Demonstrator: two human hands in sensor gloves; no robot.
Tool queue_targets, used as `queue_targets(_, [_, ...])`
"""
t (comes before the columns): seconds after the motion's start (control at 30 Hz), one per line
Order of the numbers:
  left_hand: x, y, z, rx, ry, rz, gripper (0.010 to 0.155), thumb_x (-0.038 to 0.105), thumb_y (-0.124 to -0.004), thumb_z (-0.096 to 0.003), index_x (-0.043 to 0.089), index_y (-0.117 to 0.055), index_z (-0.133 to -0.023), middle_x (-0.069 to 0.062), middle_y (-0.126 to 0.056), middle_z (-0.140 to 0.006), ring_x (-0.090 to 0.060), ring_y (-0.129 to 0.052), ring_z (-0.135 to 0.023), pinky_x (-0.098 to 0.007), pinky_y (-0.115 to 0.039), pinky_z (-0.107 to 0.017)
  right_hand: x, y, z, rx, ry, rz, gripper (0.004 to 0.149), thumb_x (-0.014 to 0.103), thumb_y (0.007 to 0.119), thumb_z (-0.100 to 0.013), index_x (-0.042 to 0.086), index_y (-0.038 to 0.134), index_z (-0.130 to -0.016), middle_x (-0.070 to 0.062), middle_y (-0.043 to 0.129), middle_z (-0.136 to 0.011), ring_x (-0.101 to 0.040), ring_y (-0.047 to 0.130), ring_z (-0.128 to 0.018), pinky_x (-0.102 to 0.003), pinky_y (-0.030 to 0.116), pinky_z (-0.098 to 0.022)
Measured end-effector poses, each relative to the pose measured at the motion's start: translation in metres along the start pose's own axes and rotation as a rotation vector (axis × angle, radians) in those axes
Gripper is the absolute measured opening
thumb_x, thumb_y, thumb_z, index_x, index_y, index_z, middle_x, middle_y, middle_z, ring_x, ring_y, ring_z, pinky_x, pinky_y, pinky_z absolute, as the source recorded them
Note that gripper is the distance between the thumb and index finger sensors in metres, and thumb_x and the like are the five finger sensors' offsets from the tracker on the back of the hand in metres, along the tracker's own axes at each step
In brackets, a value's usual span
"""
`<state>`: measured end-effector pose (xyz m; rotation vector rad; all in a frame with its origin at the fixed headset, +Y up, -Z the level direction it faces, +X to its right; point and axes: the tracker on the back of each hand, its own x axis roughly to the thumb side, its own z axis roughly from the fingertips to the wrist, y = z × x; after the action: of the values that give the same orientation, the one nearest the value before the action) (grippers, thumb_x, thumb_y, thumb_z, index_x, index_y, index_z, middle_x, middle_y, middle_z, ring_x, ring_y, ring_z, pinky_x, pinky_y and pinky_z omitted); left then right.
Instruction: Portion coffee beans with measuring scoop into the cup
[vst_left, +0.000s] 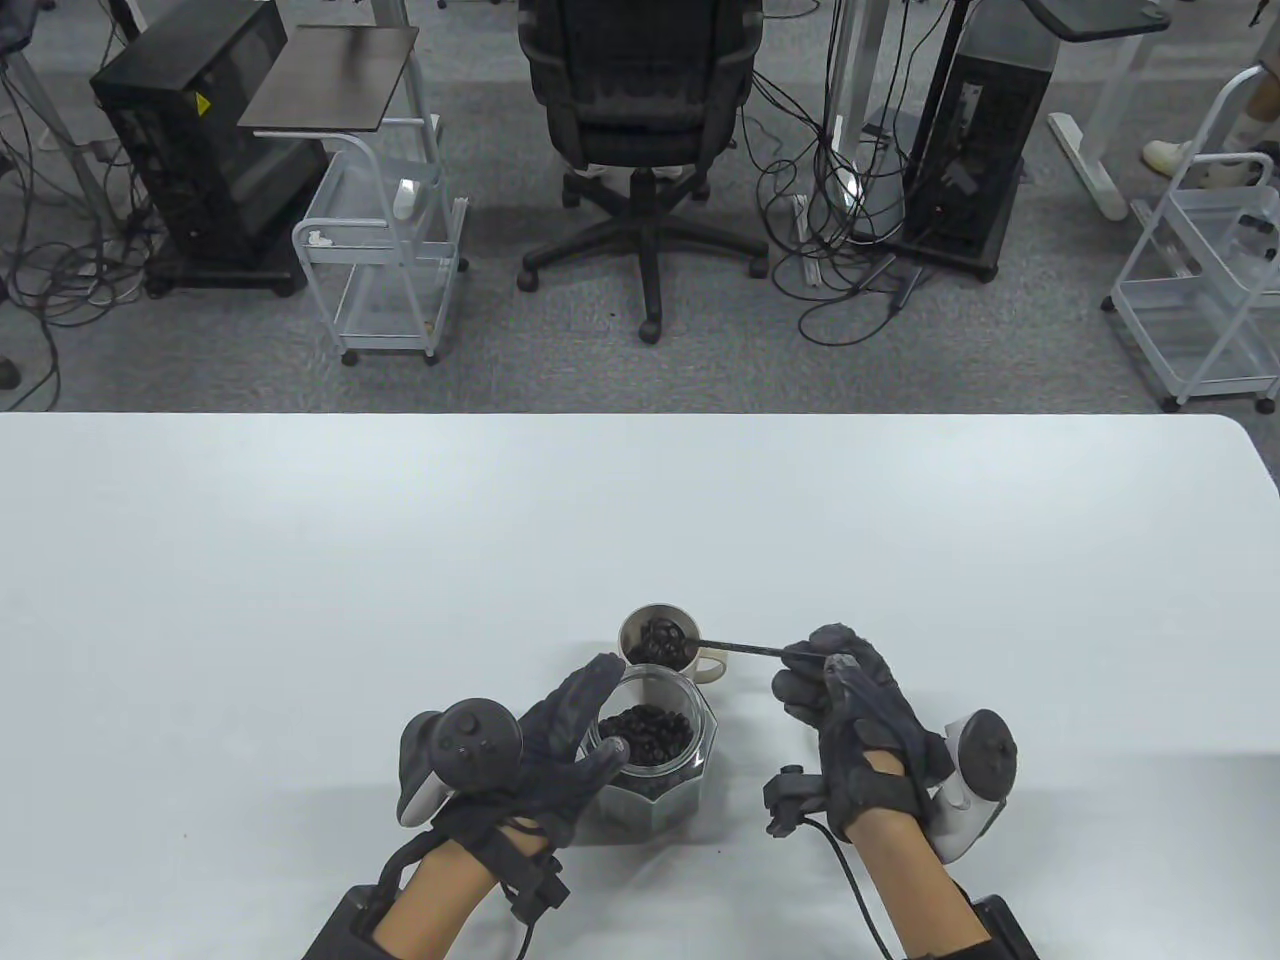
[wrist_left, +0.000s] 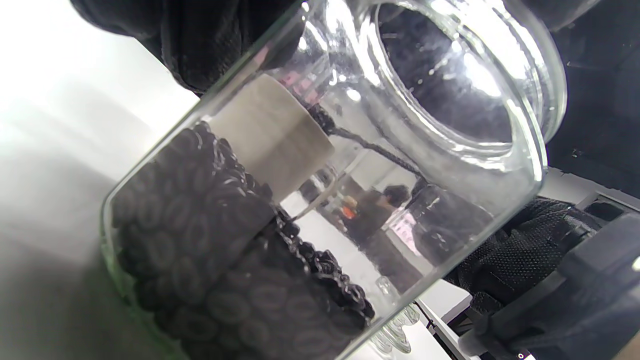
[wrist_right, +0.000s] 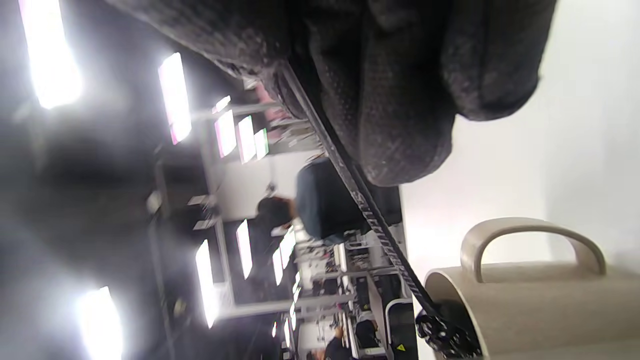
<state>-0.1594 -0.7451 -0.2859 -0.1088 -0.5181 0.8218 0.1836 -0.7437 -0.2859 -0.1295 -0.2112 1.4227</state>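
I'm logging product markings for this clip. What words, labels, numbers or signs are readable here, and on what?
Scoop handle: pale lettering runs along it, too blurred and tilted to read.
Black computer tower: yellow warning sticker, too small to read.
Cup, glass jar, gloves: no text visible.

Glass jar (wrist_left: 450, 165) tilted, coffee beans (wrist_left: 200, 260) inside.
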Motion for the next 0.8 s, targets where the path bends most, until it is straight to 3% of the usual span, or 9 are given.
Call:
queue_targets(0.1, [0.0,0.0,0.0,0.0,0.0,0.0,0.083,0.075,-0.053,-0.0466,0.033,-0.03,-0.115,-0.024,-0.049,-0.115,-0.056,-0.068,-0.097,-0.072,-0.051,-0.066,0.02,0.012,0.0,0.144,-0.246,0.269,0.044,0.026,0.073,-0.053,0.012,0.071,-0.095,-0.024,0.082,-0.085,-0.044,0.098,-0.064,-0.055,0.077,-0.051])
queue_targets(0.2, [0.0,0.0,0.0,0.0,0.0,0.0,0.083,0.075,-0.053,-0.0465,0.033,-0.03,-0.115,-0.024,-0.049,-0.115,-0.056,-0.068,-0.097,-0.072,-0.051,-0.066,0.035,0.025,0.008,0.219,-0.485,0.454,0.043,0.026,0.074,-0.052,0.014,0.074,-0.093,-0.024,0.084,-0.084,-0.045,0.099,-0.063,-0.057,0.078,-0.05])
queue_targets(0.37, [0.0,0.0,0.0,-0.007,0.005,0.007,0.083,0.075,-0.053,-0.0465,0.033,-0.03,-0.115,-0.024,-0.049,-0.116,-0.056,-0.068,-0.097,-0.072,-0.051,-0.066,0.048,0.039,0.022,0.31,-0.664,0.576,0.043,0.025,0.075,-0.052,0.014,0.074,-0.094,-0.024,0.083,-0.086,-0.048,0.097,-0.065,-0.059,0.075,-0.052])
queue_targets(0.57, [0.0,0.0,0.0,-0.007,0.005,0.008,0.083,0.075,-0.053,-0.0466,0.033,-0.03,-0.115,-0.024,-0.049,-0.116,-0.056,-0.068,-0.097,-0.072,-0.051,-0.066,0.054,0.033,0.024,0.226,-0.679,0.524,0.043,0.025,0.075,-0.052,0.014,0.075,-0.093,-0.024,0.084,-0.085,-0.048,0.097,-0.064,-0.059,0.075,-0.051])
queue_targets(0.8, [0.0,0.0,0.0,-0.006,0.006,0.008,0.083,0.075,-0.052,-0.0465,0.033,-0.03,-0.115,-0.024,-0.049,-0.115,-0.056,-0.068,-0.097,-0.072,-0.051,-0.066,0.044,0.004,0.012,0.008,-0.442,0.163,0.044,0.027,0.075,-0.051,0.013,0.075,-0.093,-0.024,0.085,-0.083,-0.047,0.098,-0.061,-0.059,0.076,-0.049])
